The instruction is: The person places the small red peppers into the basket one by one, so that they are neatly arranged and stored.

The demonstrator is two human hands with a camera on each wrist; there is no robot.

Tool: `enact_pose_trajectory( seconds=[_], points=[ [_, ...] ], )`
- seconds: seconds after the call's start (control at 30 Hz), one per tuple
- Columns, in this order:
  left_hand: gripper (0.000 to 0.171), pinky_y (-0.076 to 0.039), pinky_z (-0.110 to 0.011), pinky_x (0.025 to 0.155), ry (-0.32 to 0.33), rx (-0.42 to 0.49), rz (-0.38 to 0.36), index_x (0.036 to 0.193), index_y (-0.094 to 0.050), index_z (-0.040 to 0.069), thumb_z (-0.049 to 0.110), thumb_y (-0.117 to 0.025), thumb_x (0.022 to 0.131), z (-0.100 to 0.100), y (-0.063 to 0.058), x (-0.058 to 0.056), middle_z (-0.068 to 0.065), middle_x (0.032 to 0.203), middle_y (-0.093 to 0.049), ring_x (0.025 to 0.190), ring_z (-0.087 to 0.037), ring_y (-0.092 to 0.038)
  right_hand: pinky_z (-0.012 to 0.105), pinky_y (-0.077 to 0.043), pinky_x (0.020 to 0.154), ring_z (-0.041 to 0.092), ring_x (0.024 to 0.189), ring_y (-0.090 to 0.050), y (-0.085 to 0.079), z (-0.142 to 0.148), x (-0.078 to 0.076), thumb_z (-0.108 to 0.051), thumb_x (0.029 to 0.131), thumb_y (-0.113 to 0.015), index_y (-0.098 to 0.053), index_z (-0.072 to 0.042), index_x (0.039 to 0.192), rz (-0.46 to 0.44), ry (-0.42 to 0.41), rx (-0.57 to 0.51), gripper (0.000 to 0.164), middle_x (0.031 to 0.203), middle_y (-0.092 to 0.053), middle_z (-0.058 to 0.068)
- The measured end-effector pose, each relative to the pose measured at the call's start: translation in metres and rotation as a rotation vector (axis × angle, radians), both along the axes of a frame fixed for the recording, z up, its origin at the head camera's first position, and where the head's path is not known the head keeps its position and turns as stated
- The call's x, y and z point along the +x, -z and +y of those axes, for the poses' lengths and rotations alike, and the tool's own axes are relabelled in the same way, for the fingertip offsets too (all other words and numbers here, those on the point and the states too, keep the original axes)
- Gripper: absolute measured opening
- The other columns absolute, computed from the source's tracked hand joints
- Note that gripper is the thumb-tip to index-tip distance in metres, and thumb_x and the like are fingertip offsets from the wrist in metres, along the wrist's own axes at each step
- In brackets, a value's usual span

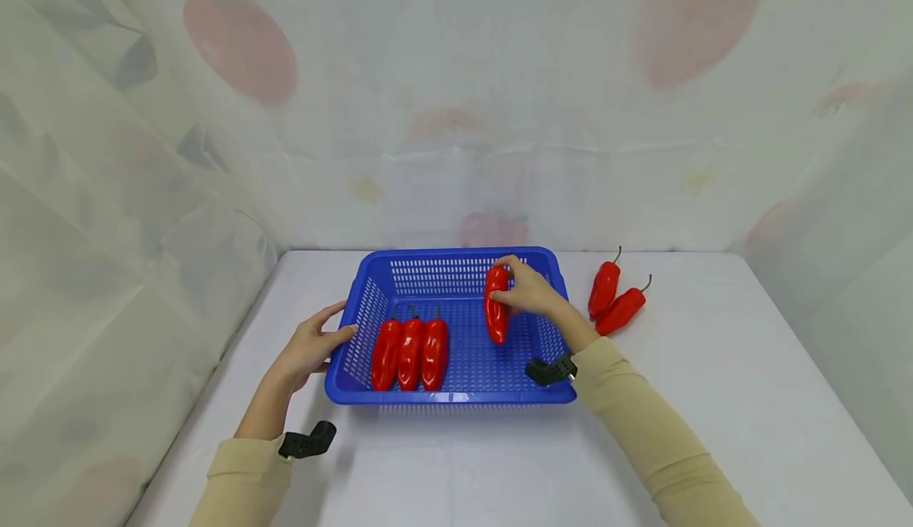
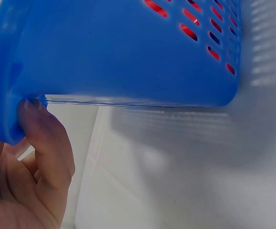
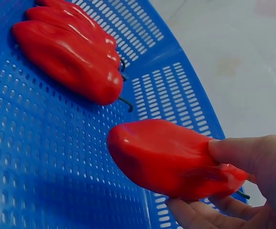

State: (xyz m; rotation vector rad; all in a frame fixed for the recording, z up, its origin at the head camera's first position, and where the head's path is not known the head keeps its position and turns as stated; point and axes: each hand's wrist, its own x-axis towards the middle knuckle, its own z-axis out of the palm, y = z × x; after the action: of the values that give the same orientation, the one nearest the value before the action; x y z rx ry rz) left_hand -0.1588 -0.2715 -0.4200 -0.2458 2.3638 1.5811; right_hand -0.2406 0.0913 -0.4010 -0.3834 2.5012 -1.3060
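A blue plastic basket (image 1: pixel 451 397) with slotted walls stands on the white table. My left hand (image 1: pixel 314 346) grips its left rim, fingers curled under the lip in the left wrist view, where the basket's wall (image 2: pixel 118 52) fills the top. Inside, at the left, three red peppers (image 1: pixel 410 354) lie side by side, stems pointing away. Over the basket's right half, my right hand (image 1: pixel 526 289) holds another red pepper (image 1: pixel 497 317) between thumb and fingers near its stem end. In the right wrist view this pepper (image 3: pixel 161 157) appears above the perforated floor.
Two more red peppers, one upright-lying (image 1: pixel 604 289) and one slanted (image 1: pixel 622 311), rest on the table (image 1: pixel 713 384) just right of the basket. A patterned white sheet (image 1: pixel 456 115) hangs behind the table, with more sheeting at both sides.
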Motion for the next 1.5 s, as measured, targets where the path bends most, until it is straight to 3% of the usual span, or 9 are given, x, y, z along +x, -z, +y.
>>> enact_pose_trajectory(
  seconds=[0.6,1.5],
  points=[
    [0.07,-0.056,-0.044,0.065,0.014,0.012,0.017,0.147,-0.024,0.019,0.034,-0.06,0.089,-0.001,-0.002,0.0,-0.026,0.108,-0.062,0.076,-0.025,-0.069,0.04,-0.057,0.06,0.034,0.091,-0.062,0.007,-0.03,0.003,-0.002,0.081,-0.066,-0.036,-0.004,0.126,-0.07,-0.102,-0.028,0.054,0.114,-0.051,0.022],
    [0.07,-0.056,-0.044,0.064,0.011,0.01,0.014,0.147,-0.022,0.018,0.032,-0.06,0.089,0.0,-0.001,0.0,-0.027,0.11,-0.061,0.076,-0.025,-0.068,0.045,-0.057,0.065,0.034,0.094,-0.061,0.02,-0.049,0.004,-0.004,0.081,-0.067,-0.037,-0.006,0.124,-0.216,-0.15,0.117,0.052,0.118,-0.048,0.022]
  ],
)
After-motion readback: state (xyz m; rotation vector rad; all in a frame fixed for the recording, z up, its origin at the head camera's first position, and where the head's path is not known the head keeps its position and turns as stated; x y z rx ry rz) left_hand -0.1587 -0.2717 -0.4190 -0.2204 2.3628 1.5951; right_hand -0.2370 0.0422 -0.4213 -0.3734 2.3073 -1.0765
